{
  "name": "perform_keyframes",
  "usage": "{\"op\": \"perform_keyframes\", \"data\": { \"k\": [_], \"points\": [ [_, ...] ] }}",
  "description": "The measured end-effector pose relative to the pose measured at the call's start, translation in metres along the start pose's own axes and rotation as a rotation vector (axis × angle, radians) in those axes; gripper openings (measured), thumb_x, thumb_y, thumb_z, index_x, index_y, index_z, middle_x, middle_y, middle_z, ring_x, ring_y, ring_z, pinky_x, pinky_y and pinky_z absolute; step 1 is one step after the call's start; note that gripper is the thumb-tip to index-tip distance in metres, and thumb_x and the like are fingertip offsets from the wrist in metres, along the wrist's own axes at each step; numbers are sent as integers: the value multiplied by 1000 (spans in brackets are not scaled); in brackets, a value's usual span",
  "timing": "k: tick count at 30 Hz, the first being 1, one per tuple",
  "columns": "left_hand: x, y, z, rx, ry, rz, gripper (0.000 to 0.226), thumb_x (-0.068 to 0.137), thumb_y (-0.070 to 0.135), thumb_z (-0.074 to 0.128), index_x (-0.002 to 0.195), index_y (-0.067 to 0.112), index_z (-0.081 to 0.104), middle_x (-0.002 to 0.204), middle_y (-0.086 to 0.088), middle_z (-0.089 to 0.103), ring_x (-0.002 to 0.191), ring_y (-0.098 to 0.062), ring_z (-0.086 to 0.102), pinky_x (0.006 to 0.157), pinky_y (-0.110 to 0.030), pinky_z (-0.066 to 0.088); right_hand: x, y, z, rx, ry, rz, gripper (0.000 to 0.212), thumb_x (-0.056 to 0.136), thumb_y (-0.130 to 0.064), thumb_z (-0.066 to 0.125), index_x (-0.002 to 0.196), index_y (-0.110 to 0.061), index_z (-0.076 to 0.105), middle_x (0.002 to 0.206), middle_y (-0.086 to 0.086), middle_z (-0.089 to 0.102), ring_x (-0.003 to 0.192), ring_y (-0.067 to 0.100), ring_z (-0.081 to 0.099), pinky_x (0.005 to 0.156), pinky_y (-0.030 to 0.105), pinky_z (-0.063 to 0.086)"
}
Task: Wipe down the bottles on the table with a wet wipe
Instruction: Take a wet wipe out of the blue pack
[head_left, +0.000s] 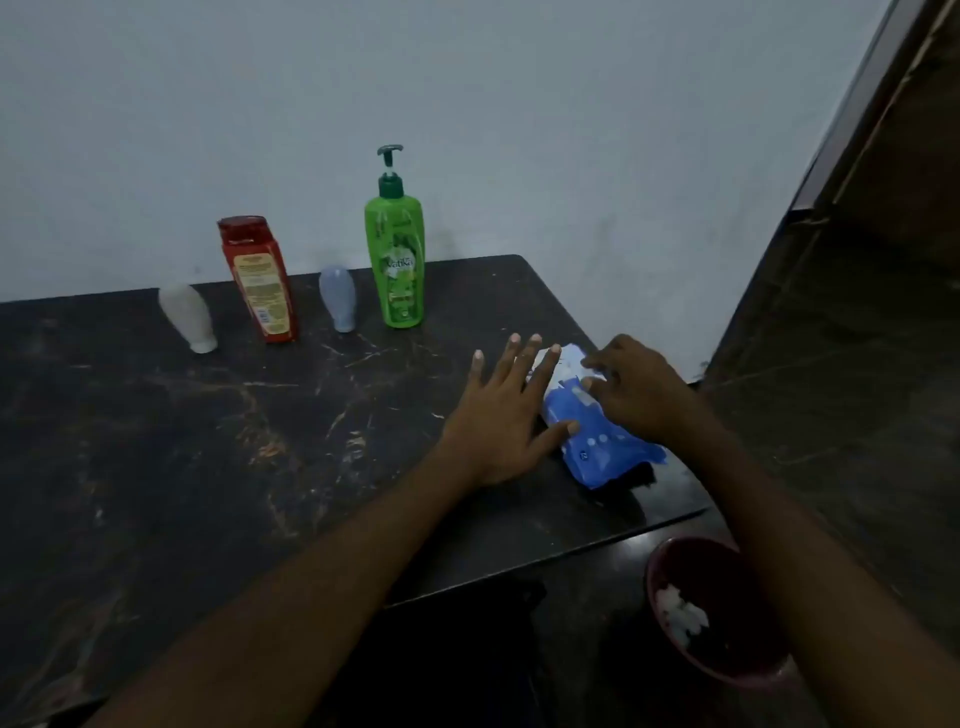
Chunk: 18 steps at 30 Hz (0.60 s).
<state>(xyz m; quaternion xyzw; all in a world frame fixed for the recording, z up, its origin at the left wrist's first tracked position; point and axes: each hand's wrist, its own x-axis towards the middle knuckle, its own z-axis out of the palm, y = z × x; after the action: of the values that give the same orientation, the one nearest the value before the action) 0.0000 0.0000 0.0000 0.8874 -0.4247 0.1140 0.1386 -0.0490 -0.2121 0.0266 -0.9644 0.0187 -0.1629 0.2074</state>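
Note:
A blue wet wipe pack (597, 452) lies near the right edge of the dark table (182, 441). My left hand (498, 410) lies spread with straight fingers, its fingertips and thumb touching the pack's left side. My right hand (639, 389) rests on top of the pack, its curled fingertips pinching at the white flap. Along the back stand a white upside-down bottle (188, 317), a red bottle (260, 280), a small pale blue bottle (338, 299) and a tall green pump bottle (397, 265). All bottles are upright and away from both hands.
A dark red bin (652, 582) holding crumpled white wipes stands on the floor beside the table's front right corner. A pale wall runs behind the table. To the right is dark stone flooring and a door frame.

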Motion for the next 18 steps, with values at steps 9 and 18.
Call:
{"op": "perform_keyframes", "data": {
  "k": [9,18],
  "points": [
    [2,12,19,-73,-115,-68,90,95,79,27,164,25,9,172,-1,6,159,-23,-2,122,-69,3,-12,1,6,10,-77,12,18,92,-22,61,94,-8,71,88,3,65,81,21,61,76,37,50],
    [2,9,25,-117,-165,-99,88,95,79,29,163,26,15,171,2,15,159,-20,3,122,-68,10,-9,-1,23,-21,-81,79,22,94,-22,56,88,-9,72,86,5,68,77,20,62,76,39,52]
  ]
}}
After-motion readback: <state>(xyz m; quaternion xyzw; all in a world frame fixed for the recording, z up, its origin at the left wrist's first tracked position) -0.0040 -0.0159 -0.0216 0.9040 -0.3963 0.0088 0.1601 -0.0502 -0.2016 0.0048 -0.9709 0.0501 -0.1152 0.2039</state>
